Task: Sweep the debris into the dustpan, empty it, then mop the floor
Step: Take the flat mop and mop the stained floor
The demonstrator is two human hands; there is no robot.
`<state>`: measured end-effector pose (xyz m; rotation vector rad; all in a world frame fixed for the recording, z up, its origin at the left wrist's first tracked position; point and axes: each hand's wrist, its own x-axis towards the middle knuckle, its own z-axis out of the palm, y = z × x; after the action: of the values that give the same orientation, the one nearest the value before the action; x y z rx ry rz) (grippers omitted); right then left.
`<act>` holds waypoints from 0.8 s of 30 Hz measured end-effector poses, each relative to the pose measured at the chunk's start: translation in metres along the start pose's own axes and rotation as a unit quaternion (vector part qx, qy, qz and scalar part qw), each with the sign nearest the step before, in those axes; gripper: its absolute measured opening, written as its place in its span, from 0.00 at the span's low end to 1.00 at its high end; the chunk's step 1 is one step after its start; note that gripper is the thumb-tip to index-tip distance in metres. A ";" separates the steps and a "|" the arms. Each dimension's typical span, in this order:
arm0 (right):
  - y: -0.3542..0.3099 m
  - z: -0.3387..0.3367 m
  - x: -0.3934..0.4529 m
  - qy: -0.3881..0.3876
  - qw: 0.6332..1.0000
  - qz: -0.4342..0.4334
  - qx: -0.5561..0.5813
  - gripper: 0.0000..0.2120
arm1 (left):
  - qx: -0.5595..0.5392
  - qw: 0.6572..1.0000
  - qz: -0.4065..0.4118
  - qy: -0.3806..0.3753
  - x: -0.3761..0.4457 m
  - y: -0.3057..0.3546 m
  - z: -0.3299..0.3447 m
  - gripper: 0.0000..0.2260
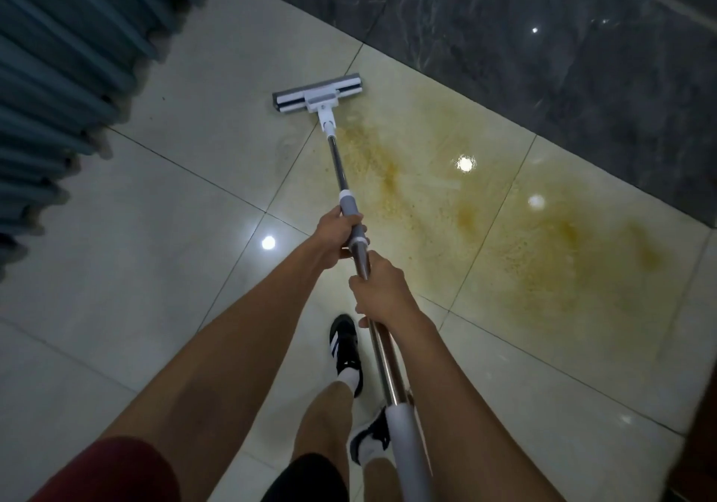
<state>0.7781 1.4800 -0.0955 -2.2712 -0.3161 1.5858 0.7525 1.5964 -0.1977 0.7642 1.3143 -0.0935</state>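
Hands both wrapped round long steel mop pole (pixel 378 350): right hand (pixel 382 288) nearer, left hand (pixel 336 234) ahead at grey collar. Flat grey-white mop head (pixel 318 98) rests on pale glossy floor tiles (pixel 163 206), beside yellow-brown stain (pixel 485 206). Risk: strokes smear residue wider; wet tiles slippery underfoot.

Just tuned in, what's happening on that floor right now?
A person is mopping. Both hands grip the mop handle: the left hand higher up by the grey collar, the right hand just below it on the metal pole. The mop head lies flat on the pale tiles at the near-left edge of a wide yellowish stain, close to the dark wall. Most of the stain is not yet wiped. No dustpan or broom is in view.
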 end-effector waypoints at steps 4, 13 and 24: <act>0.035 0.006 -0.030 -0.024 0.998 0.001 0.065 0.21 | 0.028 0.999 0.016 0.005 -0.011 -0.025 0.009 0.08; 0.119 0.025 -0.098 0.021 0.994 -0.036 0.100 0.20 | 0.005 1.000 0.010 0.019 -0.055 -0.090 0.031 0.05; 0.115 0.025 -0.086 0.038 0.993 -0.089 0.063 0.26 | -0.010 0.998 0.029 0.060 -0.046 -0.084 0.036 0.02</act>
<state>0.7232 1.3468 -0.0760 -2.1361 -0.3765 1.3877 0.7292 1.4971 -0.1929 0.8004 1.4036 0.0111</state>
